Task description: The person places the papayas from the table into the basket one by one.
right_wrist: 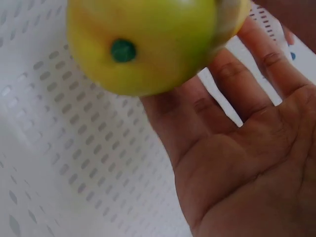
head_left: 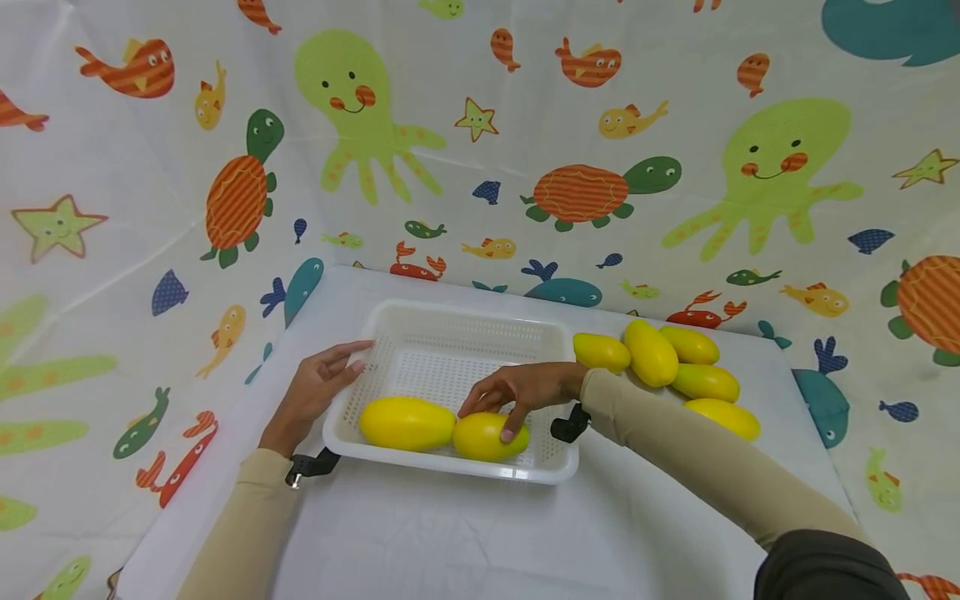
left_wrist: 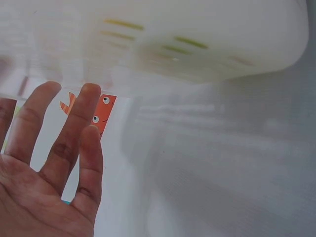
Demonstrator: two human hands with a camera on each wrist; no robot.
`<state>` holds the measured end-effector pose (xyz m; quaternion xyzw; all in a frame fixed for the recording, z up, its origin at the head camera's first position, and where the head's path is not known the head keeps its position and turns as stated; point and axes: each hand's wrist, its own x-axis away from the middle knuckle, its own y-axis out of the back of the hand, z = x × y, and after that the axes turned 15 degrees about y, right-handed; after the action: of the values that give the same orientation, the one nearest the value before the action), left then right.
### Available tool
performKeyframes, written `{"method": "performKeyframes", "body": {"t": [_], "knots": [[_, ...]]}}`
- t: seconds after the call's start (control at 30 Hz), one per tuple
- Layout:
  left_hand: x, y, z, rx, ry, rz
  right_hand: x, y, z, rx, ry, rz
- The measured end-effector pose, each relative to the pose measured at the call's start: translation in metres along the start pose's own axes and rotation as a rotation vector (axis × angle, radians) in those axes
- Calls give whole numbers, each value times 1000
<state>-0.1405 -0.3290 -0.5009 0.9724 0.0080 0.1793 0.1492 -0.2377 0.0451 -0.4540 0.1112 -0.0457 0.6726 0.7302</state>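
Note:
A white perforated plastic basket point(head_left: 450, 477) stands on the table. Along its near side lie two yellow mangoes, end to end: a larger mango point(head_left: 407, 423) on the left and a smaller, greener one point(head_left: 487, 440) on the right. My right hand point(head_left: 536, 385) grips the right mango from above, thumb on the near side and fingers behind it. In the right wrist view that mango point(right_wrist: 148, 54) shows a green stem spot. My left hand point(head_left: 318, 392) touches the basket's left side; the left wrist view shows its fingers point(left_wrist: 74, 128) fairly straight against the outer wall.
Several more yellow mangoes point(head_left: 650, 353) lie grouped on the table to the right of the basket. A white cloth covers the table point(head_left: 420, 542). Behind it hangs a sheet point(head_left: 480, 75) printed with sea animals.

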Motion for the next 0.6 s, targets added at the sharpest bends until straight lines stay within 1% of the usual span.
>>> {"method": "performKeyframes", "body": {"t": [0.17, 0.4, 0.6], "knots": [[-1, 0, -1, 2, -2, -1, -1, 0, -3, -2, -14, -30], [-1, 0, -2, 2, 10, -6, -3, -4, -8, 44, -58, -77], [1, 0, -1, 3, 23, -13, -7, -6, -12, 69, -85, -90]]}}
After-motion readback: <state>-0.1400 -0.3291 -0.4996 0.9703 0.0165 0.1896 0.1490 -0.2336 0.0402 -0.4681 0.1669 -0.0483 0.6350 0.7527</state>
